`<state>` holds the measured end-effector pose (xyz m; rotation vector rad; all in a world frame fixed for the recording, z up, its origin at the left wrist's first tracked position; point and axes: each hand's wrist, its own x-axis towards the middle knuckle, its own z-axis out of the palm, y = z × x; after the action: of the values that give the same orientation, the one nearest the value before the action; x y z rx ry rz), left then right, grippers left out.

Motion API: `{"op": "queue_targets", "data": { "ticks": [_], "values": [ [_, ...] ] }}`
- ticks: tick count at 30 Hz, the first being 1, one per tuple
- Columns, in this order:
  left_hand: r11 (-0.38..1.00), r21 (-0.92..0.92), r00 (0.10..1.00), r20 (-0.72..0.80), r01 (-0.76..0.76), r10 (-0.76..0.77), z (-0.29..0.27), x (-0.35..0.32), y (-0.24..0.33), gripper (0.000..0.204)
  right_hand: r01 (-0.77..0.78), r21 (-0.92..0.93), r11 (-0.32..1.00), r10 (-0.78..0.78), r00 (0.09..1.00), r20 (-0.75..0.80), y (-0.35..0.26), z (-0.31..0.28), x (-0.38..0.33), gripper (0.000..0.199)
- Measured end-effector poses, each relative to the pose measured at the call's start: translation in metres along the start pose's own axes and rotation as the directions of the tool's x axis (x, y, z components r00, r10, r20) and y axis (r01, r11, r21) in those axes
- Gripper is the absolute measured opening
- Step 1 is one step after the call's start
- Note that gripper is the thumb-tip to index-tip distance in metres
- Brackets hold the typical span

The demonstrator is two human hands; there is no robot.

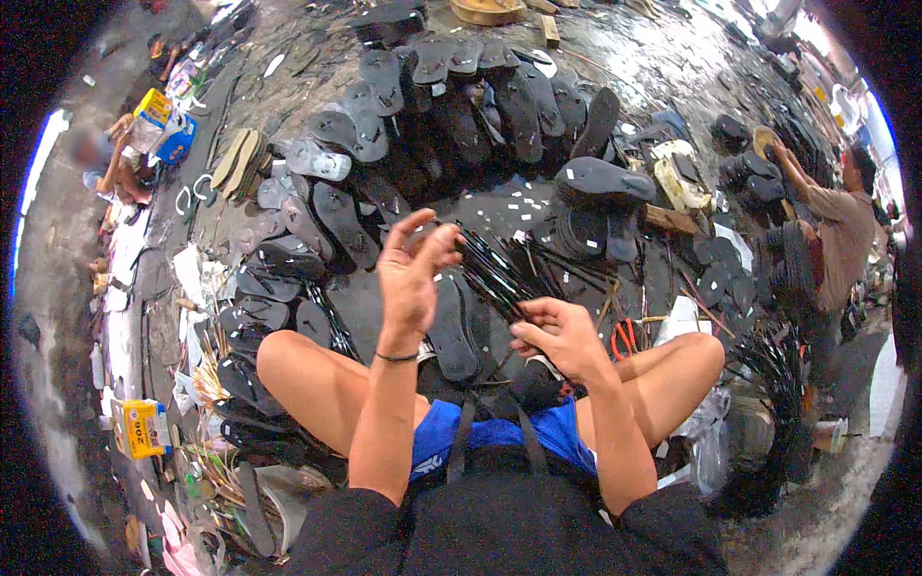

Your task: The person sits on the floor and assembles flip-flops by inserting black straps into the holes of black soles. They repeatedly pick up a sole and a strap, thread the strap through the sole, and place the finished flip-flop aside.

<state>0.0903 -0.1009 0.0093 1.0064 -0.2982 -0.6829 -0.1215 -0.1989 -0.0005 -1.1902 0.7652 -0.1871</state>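
Observation:
My right hand (565, 338) is closed round the lower end of a bundle of thin, glossy black strips (492, 274), which slants up to the left. Close to the bundle's upper end, my left hand (411, 278) is raised with its fingers half bent and apart; I see nothing held in it. More black strips lie loose just behind the bundle. Between my knees rests a dark sandal sole (453, 331). Farther off, an arc of dark soles and sandals (519, 115) curves round the floor in front of me, with a stack of soles (581, 230) at its right.
Orange-handled scissors (624, 338) lie by my right knee. A thick bunch of black strips (783, 374) is farther right. Tan soles (240, 161) and a yellow box (144, 429) are on the left. One person (840, 230) works at the right, another (120, 173) sits far left.

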Motion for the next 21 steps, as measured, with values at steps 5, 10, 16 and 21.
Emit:
{"op": "queue_targets", "data": {
  "ticks": [5, 10, 16, 21],
  "values": [
    [0.982, 0.144, 0.991, -0.049, -0.119, 0.128, -0.015, 0.004, 0.042, 0.027, 0.086, -0.046, 0.995, -0.097, 0.907, -0.410, -0.002, -0.020, -0.001, 0.022],
    [0.983, 0.186, 0.998, 0.059, 0.014, -0.025, 0.000, -0.023, 0.023, 0.026, 0.333, -0.040, 0.942, -0.335, 0.937, -0.095, -0.008, 0.020, 0.004, 0.019],
    [0.973, 0.227, 0.998, 0.033, 0.045, -0.054, 0.004, -0.034, 0.022, 0.032, 0.214, -0.024, 0.977, -0.214, 0.977, -0.022, -0.021, 0.044, -0.001, 0.019],
    [0.952, 0.297, 0.995, 0.042, 0.070, -0.086, 0.007, -0.034, 0.024, 0.029, 0.382, -0.342, 0.859, -0.405, 0.914, 0.004, -0.019, 0.042, -0.001, 0.016]
  ]
}}
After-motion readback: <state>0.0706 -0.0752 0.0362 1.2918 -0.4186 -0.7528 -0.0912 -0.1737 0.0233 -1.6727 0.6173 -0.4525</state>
